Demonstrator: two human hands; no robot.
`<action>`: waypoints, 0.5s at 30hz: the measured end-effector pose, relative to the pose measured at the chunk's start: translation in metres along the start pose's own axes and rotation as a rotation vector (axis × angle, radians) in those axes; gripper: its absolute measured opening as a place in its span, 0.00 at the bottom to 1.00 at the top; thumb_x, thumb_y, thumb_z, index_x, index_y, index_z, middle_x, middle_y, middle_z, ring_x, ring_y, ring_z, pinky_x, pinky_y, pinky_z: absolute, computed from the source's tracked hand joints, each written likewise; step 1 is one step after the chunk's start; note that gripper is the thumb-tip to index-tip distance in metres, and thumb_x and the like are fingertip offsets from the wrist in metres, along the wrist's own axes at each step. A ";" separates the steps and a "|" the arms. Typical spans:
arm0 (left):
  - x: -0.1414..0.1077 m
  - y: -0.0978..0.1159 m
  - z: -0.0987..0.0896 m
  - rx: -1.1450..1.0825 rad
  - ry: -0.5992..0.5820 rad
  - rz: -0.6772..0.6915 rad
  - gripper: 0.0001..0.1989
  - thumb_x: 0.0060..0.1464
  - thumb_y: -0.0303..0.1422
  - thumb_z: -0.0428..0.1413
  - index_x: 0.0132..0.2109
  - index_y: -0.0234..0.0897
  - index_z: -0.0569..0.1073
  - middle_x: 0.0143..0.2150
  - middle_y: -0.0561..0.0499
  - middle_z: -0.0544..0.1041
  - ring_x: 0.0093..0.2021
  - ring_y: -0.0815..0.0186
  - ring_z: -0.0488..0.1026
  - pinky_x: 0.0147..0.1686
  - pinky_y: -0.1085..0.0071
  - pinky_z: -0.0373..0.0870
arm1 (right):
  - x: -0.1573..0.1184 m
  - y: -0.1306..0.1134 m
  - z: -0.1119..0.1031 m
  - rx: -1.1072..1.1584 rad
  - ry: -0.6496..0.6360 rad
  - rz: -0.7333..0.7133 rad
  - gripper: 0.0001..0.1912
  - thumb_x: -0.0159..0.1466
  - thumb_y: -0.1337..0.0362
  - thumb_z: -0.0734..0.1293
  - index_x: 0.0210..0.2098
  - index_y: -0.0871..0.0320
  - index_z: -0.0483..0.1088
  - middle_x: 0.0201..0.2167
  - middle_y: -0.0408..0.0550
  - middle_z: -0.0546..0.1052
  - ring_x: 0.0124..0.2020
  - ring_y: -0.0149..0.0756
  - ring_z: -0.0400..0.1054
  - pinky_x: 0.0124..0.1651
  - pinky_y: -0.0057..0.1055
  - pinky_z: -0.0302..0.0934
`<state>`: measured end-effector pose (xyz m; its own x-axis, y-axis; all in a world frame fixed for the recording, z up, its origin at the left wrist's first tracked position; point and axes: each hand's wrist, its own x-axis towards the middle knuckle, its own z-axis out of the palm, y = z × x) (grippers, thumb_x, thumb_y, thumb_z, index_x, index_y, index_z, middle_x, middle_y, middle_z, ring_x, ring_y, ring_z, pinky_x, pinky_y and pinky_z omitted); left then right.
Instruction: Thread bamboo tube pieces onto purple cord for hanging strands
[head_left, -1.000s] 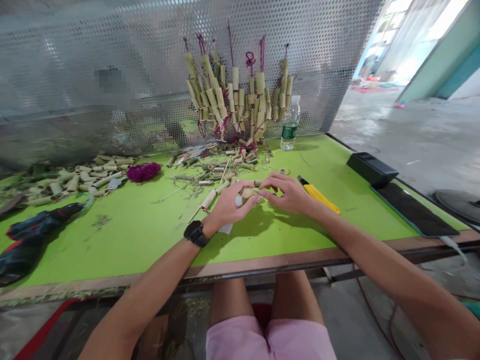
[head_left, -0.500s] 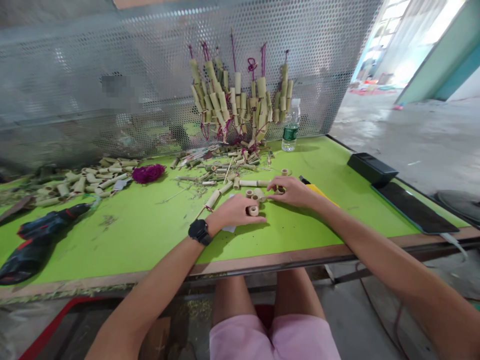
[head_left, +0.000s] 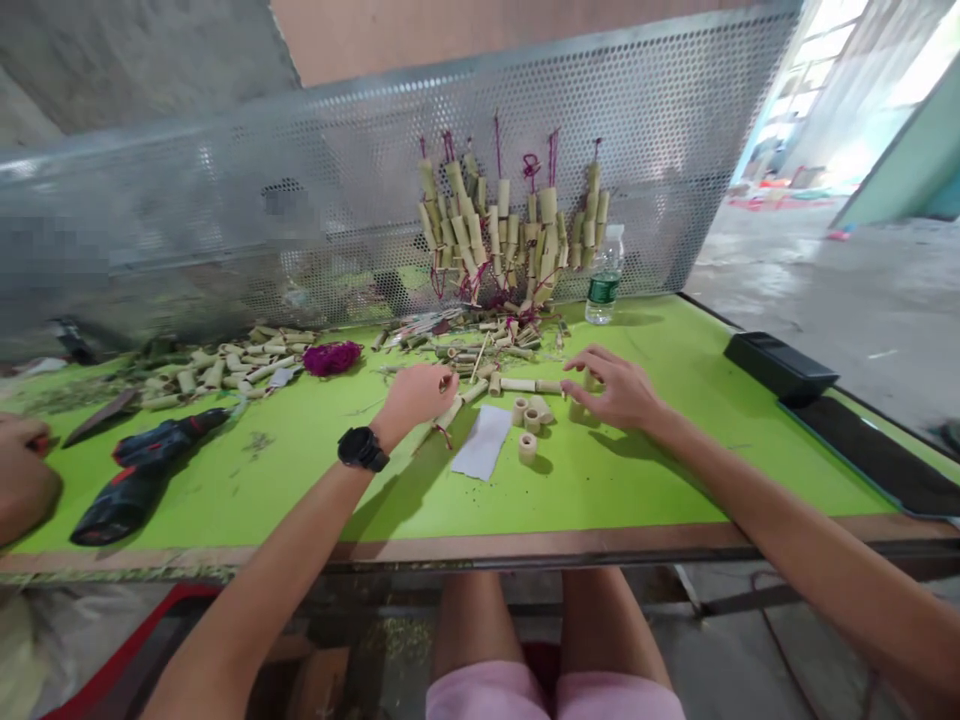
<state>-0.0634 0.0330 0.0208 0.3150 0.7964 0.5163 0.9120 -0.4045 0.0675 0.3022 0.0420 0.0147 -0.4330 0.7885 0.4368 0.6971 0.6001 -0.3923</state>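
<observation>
My left hand (head_left: 416,402), with a black watch on its wrist, is above the table beside a strung bamboo stick (head_left: 448,415). Its fingers curl together, and I cannot make out anything in them. My right hand (head_left: 619,392) hovers with fingers apart around a short bamboo piece (head_left: 590,381), partly hidden by the fingers. Between the hands lie a white paper (head_left: 481,443) and several short bamboo rings; one bamboo ring (head_left: 528,449) stands nearest the table's front. A longer bamboo tube (head_left: 519,385) lies just behind them.
Left are a cordless drill (head_left: 154,465), a bamboo pile (head_left: 225,368) and purple string (head_left: 332,358). Another person's hand (head_left: 26,475) is at the left edge. Strung bamboo bundles (head_left: 465,220) hang behind, near a water bottle (head_left: 604,280). A phone (head_left: 862,450) lies right.
My left hand has moved left and away from the rings, uncovering the paper and a standing ring. My right hand has opened slightly. Another person's hand has come into view at left.
</observation>
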 end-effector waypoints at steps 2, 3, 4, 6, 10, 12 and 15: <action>-0.006 -0.028 -0.002 0.104 -0.110 -0.144 0.22 0.71 0.43 0.53 0.28 0.39 0.68 0.24 0.49 0.71 0.25 0.64 0.63 0.31 0.65 0.59 | 0.007 -0.007 -0.004 -0.028 0.015 -0.047 0.20 0.73 0.47 0.65 0.48 0.56 0.79 0.47 0.56 0.81 0.31 0.38 0.69 0.27 0.34 0.57; -0.008 -0.042 -0.004 0.160 -0.165 -0.255 0.18 0.70 0.40 0.52 0.31 0.39 0.70 0.29 0.46 0.75 0.29 0.61 0.69 0.34 0.65 0.62 | 0.011 -0.012 -0.005 -0.043 0.018 -0.081 0.19 0.73 0.48 0.65 0.47 0.55 0.80 0.46 0.56 0.81 0.31 0.38 0.68 0.26 0.34 0.56; -0.010 -0.058 -0.006 0.210 -0.205 -0.354 0.14 0.70 0.37 0.51 0.35 0.38 0.73 0.35 0.43 0.79 0.35 0.58 0.73 0.36 0.65 0.65 | 0.015 -0.019 -0.005 -0.055 0.021 -0.119 0.18 0.74 0.49 0.64 0.46 0.55 0.80 0.45 0.55 0.82 0.30 0.37 0.68 0.26 0.34 0.55; -0.014 -0.089 -0.012 0.303 -0.241 -0.461 0.10 0.69 0.32 0.50 0.45 0.35 0.75 0.51 0.36 0.81 0.49 0.51 0.77 0.44 0.62 0.70 | 0.022 -0.035 -0.002 -0.064 0.024 -0.203 0.18 0.75 0.52 0.62 0.45 0.54 0.80 0.43 0.55 0.82 0.30 0.37 0.68 0.26 0.33 0.56; -0.021 -0.145 -0.020 0.355 -0.105 -0.624 0.11 0.65 0.30 0.54 0.52 0.31 0.73 0.59 0.29 0.76 0.61 0.41 0.70 0.58 0.47 0.70 | 0.026 -0.065 0.017 -0.047 -0.058 -0.369 0.16 0.75 0.58 0.61 0.43 0.53 0.81 0.39 0.52 0.83 0.29 0.35 0.69 0.25 0.32 0.55; -0.022 -0.166 -0.021 0.327 -0.043 -0.664 0.10 0.65 0.32 0.56 0.50 0.32 0.74 0.56 0.31 0.77 0.62 0.40 0.68 0.60 0.41 0.67 | 0.022 -0.072 0.032 -0.059 -0.052 -0.428 0.16 0.75 0.59 0.61 0.42 0.54 0.81 0.37 0.51 0.83 0.28 0.35 0.69 0.25 0.32 0.54; -0.020 -0.185 -0.020 0.377 -0.147 -0.704 0.11 0.65 0.32 0.56 0.50 0.30 0.75 0.58 0.28 0.77 0.63 0.36 0.68 0.62 0.37 0.64 | 0.013 -0.071 0.053 -0.053 -0.008 -0.461 0.15 0.75 0.61 0.62 0.42 0.56 0.81 0.34 0.49 0.82 0.26 0.33 0.68 0.25 0.31 0.54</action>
<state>-0.2437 0.0835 0.0150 -0.3579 0.8693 0.3408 0.9282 0.3710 0.0285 0.2173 0.0171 0.0055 -0.7086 0.4422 0.5499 0.4590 0.8807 -0.1168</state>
